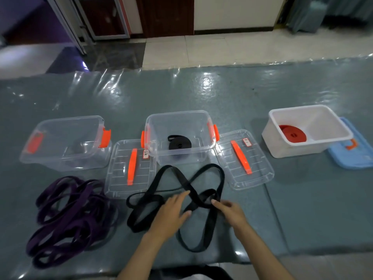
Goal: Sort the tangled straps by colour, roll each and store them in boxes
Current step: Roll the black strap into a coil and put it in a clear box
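Head view: lid labels (145,154) unreadable; hands (173,209) touch black strap (201,174).

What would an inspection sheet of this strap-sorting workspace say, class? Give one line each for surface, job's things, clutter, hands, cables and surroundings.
Surface: grey table under a glossy clear plastic sheet.
Job's things: loose black strap spread out at front centre; purple straps heaped at left; rolled black strap in the middle clear box; red roll in the white box; left clear box looks empty.
Clutter: two clear lids and a blue lid lying beside the boxes.
Hands: left hand flat on the black strap; right hand touching it, grip blurred.
Cables: nothing seen.
Surroundings: tiled floor, a door frame beyond.
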